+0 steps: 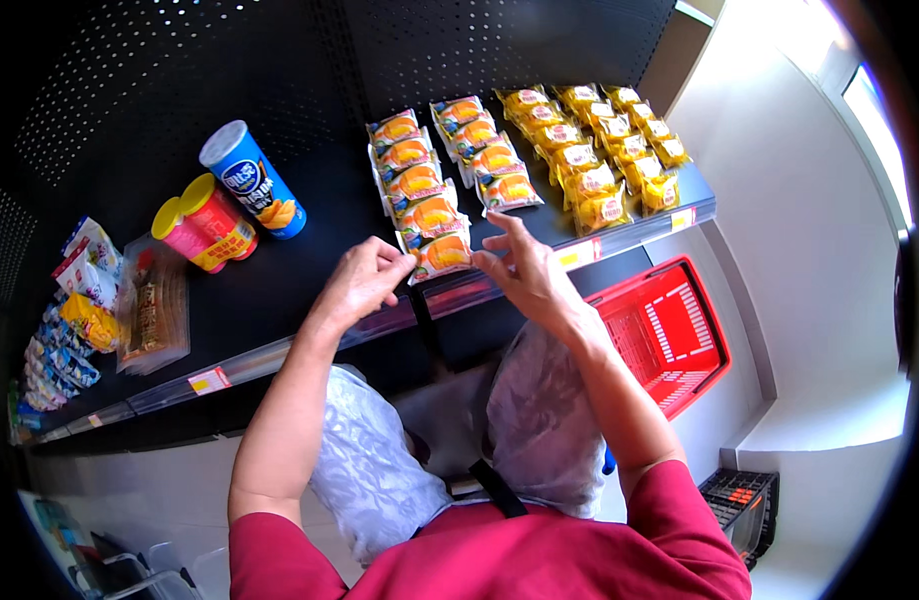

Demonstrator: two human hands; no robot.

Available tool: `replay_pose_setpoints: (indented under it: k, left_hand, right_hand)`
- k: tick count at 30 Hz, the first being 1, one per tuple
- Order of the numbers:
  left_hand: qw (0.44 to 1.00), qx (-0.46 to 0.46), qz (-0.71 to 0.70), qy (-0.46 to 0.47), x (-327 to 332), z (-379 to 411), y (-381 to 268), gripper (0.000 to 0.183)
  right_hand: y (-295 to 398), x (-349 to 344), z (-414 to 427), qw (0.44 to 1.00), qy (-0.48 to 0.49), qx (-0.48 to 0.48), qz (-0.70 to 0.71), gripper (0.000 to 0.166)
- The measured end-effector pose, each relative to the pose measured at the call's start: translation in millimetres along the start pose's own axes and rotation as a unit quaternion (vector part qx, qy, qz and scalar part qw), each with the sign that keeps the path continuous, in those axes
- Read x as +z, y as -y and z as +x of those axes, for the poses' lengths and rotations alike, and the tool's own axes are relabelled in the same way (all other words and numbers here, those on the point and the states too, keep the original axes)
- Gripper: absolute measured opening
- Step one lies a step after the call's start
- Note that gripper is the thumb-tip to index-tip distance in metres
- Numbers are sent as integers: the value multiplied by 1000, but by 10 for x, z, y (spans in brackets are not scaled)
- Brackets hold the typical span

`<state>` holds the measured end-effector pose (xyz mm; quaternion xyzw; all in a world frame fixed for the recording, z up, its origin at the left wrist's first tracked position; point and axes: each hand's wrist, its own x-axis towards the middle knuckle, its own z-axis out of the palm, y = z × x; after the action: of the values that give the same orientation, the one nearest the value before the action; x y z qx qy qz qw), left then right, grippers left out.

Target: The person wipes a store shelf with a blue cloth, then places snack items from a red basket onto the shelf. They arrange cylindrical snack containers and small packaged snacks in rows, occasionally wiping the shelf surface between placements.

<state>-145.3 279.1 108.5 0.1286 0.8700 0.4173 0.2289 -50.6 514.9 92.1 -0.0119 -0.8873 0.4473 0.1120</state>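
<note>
On a black shelf, two rows of white-wrapped snack packets with an orange picture lie overlapping. At the front of the left row is one packet [444,253], near the shelf edge. My left hand [363,279] is at its left edge, thumb and fingers drawn together; whether they pinch the wrapper cannot be told. My right hand [530,274] is at the packet's right side, its thumb tip at the edge and its index finger stretched apart. That finger points towards the front packet [509,192] of the neighbouring row.
Several yellow-wrapped snacks [598,180] lie in rows to the right. Leftward stand a blue chip canister [257,180], pink canisters with yellow lids [204,225] and bagged snacks [155,315]. A red shopping basket [673,337] is below right; a dark crate [744,510] stands behind it.
</note>
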Motion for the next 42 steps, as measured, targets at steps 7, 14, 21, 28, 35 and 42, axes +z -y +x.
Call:
replay_pose_setpoints:
  k: [7, 14, 21, 28, 35, 42]
  left_hand:
    - [999, 15, -26, 28, 89, 83, 38, 45]
    - [980, 134, -135, 58, 268, -15, -117, 29]
    - [933, 252, -214, 140, 384, 27, -311, 28]
    - [938, 200, -255, -122, 115, 327, -198, 19]
    - [925, 131, -300, -191, -108, 477, -284, 31]
    - [970, 57, -177, -157, -209, 648, -142, 41]
  right_hand:
    - [-142, 228, 177, 995, 15, 62, 75, 71]
    - [45, -21, 92, 963, -44, 63, 260, 52]
    - [72, -499, -410, 937, -139, 65, 314, 44]
    - [-1240, -1047, -1386, 957, -249, 128, 81, 30]
    - [-2068, -847, -2155, 927, -130, 316, -157, 39]
    - [-971, -884, -867, 975, -198, 98, 16, 31]
